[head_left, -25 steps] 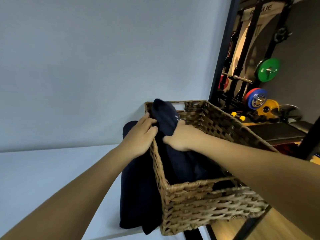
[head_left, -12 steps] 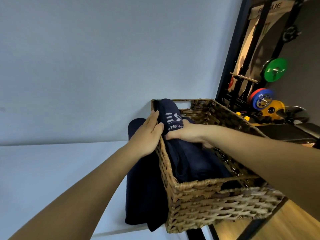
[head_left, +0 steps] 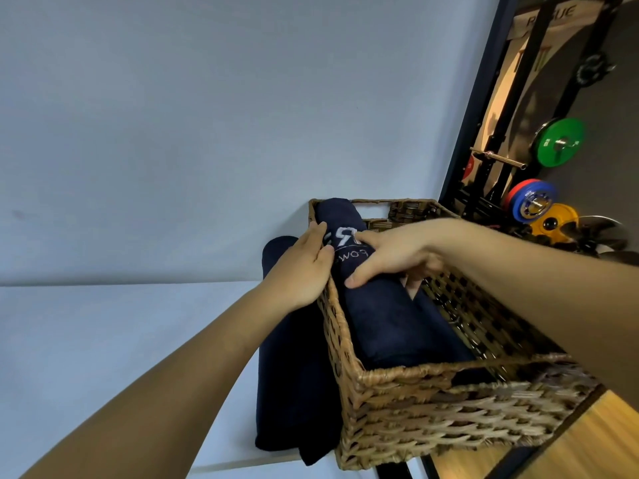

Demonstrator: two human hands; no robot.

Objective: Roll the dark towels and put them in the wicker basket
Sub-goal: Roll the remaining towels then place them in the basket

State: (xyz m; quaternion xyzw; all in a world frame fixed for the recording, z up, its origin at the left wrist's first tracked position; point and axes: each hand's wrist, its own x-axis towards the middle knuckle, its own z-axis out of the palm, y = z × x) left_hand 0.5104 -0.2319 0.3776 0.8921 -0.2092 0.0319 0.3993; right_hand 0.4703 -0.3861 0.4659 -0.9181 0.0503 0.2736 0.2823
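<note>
Towel roll (head_left: 380, 319) sits in your wicker basket (head_left: 432, 416) along its left wall, long axis running from the near end to the far corner, lettered end tilted above the rim. Your right hand (head_left: 397, 254) grips it and your left hand (head_left: 301, 271) presses straight fingers against its side. I judge it nearly seated, while another dark towel (head_left: 294, 375) waits outside on the table (head_left: 103, 340).

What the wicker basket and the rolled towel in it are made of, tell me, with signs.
The wicker basket: woven natural-looking fibre, perhaps rattan or seagrass, brown with a slight sheen; twisted strands and a braided rim show. The rolled towel: soft matte navy cloth, likely terry or microfibre; fuzzy nap, pale lettering on it.
</note>
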